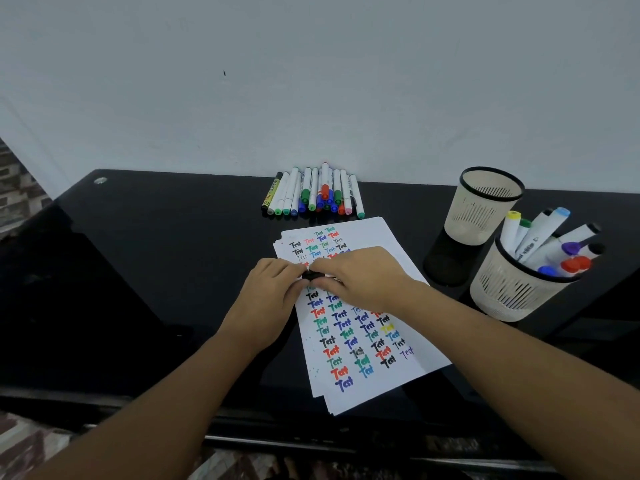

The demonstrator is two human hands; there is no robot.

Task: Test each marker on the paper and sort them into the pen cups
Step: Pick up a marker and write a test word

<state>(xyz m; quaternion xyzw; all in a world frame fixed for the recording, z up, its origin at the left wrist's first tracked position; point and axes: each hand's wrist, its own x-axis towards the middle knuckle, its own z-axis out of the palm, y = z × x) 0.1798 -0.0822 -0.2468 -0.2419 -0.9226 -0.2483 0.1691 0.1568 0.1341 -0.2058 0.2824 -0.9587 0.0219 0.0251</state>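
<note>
A stack of white paper (360,382) covered with coloured "Test" words lies on the black desk. Above its upper part my left hand (268,299) and my right hand (363,277) meet, both pinching a marker with a black cap (311,275); most of the marker is hidden by my fingers. A pile of several markers (313,195) lies at the back of the desk by the wall. Two cream pen cups stand at the right: the far cup (483,206) looks empty, the near cup (512,289) holds several markers.
The black glossy desk (156,258) runs to a white wall behind. Its front edge is just below my forearms. A patterned floor shows at the bottom left.
</note>
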